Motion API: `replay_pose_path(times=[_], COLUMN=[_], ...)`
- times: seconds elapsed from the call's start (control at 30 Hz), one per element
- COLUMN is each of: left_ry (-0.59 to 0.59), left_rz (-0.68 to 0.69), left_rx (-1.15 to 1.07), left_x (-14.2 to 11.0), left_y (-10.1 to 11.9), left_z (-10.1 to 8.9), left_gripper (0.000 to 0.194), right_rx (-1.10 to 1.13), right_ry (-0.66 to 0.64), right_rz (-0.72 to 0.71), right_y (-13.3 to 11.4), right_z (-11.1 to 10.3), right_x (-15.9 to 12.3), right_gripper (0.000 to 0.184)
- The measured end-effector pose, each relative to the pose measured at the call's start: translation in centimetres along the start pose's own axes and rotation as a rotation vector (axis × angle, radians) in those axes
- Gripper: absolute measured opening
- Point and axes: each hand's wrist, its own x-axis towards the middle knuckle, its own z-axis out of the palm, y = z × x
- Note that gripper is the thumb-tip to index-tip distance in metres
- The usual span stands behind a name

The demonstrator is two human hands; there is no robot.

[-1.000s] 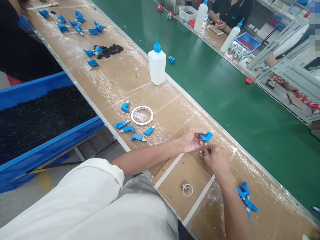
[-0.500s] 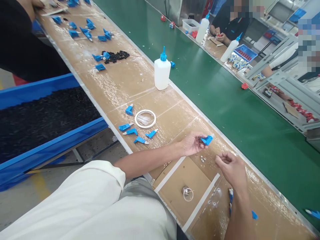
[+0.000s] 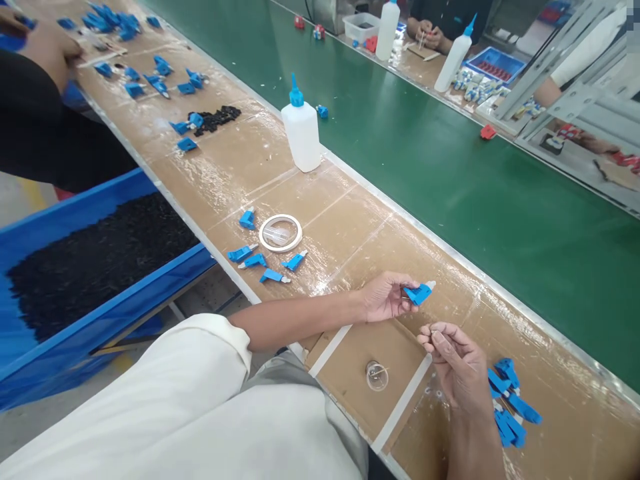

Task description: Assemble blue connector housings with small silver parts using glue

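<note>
My left hand [image 3: 386, 298] pinches a small blue plastic part [image 3: 419, 294] with a white tip pointing right, above the bench. Just below and right of it is my right hand [image 3: 459, 360], thumb and fingertips pressed together; whatever tiny thing they may hold is too small to name. The hands are apart. Under them lies a cardboard sheet [image 3: 345, 380] with pale strips along two sides. A small clear cup [image 3: 376, 377] with a thin stick stands on it. To the right, partly behind my right wrist, several blue parts [image 3: 523, 407] lie in a heap.
A white ring-shaped roll [image 3: 299, 235] lies left of my hands, near several blue parts [image 3: 255, 261]. A white squeeze bottle [image 3: 302, 137] stands by the green conveyor [image 3: 400, 147]. A blue bin [image 3: 30, 360] holds black pieces. Co-workers' hands [image 3: 47, 50] work at far left and across the belt.
My right hand has turned and come lower, its pinched fingers now facing the left hand. The left hand still holds the blue part. The camera view has shifted, showing more of the right-hand heap.
</note>
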Motion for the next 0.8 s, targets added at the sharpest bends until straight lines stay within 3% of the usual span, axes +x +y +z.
replay_pose_path(times=[0.2, 0.57, 0.67, 0.8], left_ry=[0.010, 0.076, 0.079, 0.096], left_rz=[0.027, -0.061, -0.049, 0.012], left_rx=[0.032, 0.033, 0.027, 0.003], left_x=[0.0, -0.5, -0.7, -0.8], left_y=[-0.5, -0.3, -0.1, 0.7], left_z=[-0.3, 0.3, 0.5, 0.8], left_gripper=[0.016, 0.016, 0.015, 0.021], right_rx=[0.081, 0.069, -0.133, -0.819], right_ry=[0.014, 0.092, 0.149, 0.087], right_rz=[0.121, 0.050, 0.041, -0.057], right_y=[1.0, 0.8, 0.0, -1.2], right_z=[-0.8, -1.8, -3.0, -4.3], right_x=[0.0, -0.2, -0.6, 0.0], right_gripper=[0.036, 0.036, 0.037, 0.019])
